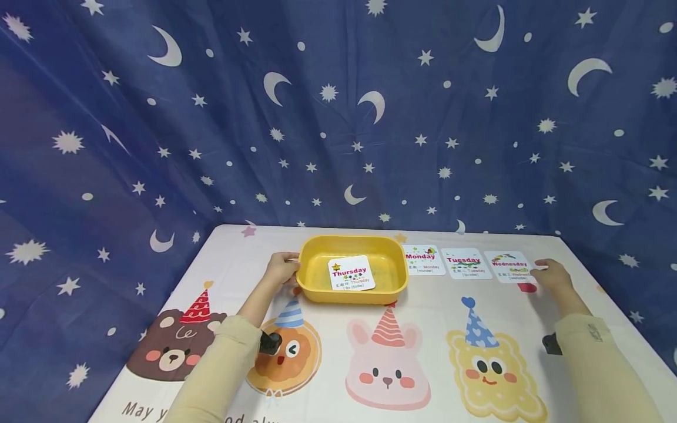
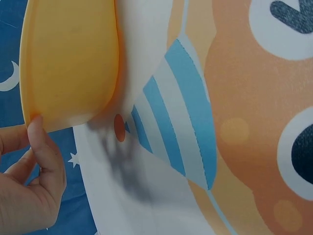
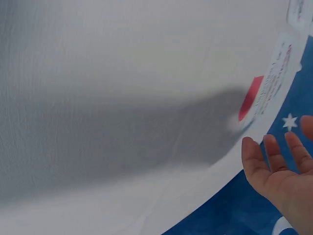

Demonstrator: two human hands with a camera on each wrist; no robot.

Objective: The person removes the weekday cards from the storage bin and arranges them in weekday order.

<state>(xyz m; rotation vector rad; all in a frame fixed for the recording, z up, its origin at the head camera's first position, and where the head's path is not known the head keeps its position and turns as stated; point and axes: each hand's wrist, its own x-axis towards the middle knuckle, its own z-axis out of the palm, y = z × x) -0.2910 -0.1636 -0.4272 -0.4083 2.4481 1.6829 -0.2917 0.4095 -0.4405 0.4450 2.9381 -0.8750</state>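
My left hand (image 1: 281,271) pinches the left rim of a yellow plastic basin (image 1: 312,288) between thumb and fingers; the left wrist view shows the thumb on that rim. Inside the basin lies a white Thursday card (image 1: 351,274). Right of it a row of cards lies on the table: Monday (image 1: 424,260), partly behind the basin's edge, then Tuesday (image 1: 466,264) and Wednesday (image 1: 509,267). My right hand (image 1: 552,277) is beside the Wednesday card's right edge, its fingers spread and loosely bent in the right wrist view, holding nothing. Whether a fingertip touches that card, I cannot tell.
A white tablecloth (image 1: 441,329) printed with party-hat animals covers the table. Behind the table's far edge hangs a dark blue curtain (image 1: 338,117) with moons and stars. Black wrist devices (image 1: 270,343) show at both sleeves.
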